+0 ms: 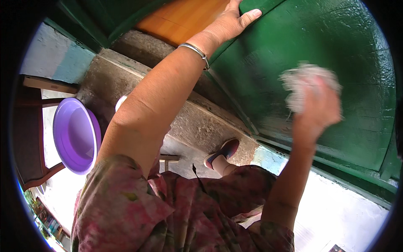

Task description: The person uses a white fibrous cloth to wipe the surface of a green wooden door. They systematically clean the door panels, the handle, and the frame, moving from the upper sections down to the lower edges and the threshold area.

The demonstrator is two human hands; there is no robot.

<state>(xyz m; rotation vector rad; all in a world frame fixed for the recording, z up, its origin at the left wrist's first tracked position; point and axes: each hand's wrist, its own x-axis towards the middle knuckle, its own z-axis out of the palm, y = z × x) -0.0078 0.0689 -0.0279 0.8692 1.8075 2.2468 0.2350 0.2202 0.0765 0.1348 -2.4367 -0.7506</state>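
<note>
Far left: pale blue and white wall [50,59], with a dark wooden stool or chair frame [35,130] below it. A purple plastic basin [75,134] rests on that frame, tilted, its inside showing and nothing visible in it. Just right of the basin, a small white rim [121,102] peeks out from behind the upper arm; too little shows to tell what it is. Centre: rough grey stone step [197,126] running diagonally, with orange-brown floor [180,19] beyond it at the far side. Left hand [228,23], arm stretched up and away, palm laid flat against the edge of the green door [319,50]; fingers [250,16] pressed together, thumb out along the door edge. A silver bangle [195,51] sits on that wrist. Near centre, lower down: one foot in a grey and pink shoe [222,153] planted on the step, close to the bottom edge of the door. Floral pink garment [168,206] fills the near foreground. Right: right hand [317,107] raised against the painted face of the door, well right of the left hand, fingers curled around a whitish scrubbing wad [308,86]. The wad is blurred, so whether it is cloth or sponge cannot be told; it sits against the green surface at about mid-height. Far right and below: the door's lower frame [361,176], then white wall [344,214].
</note>
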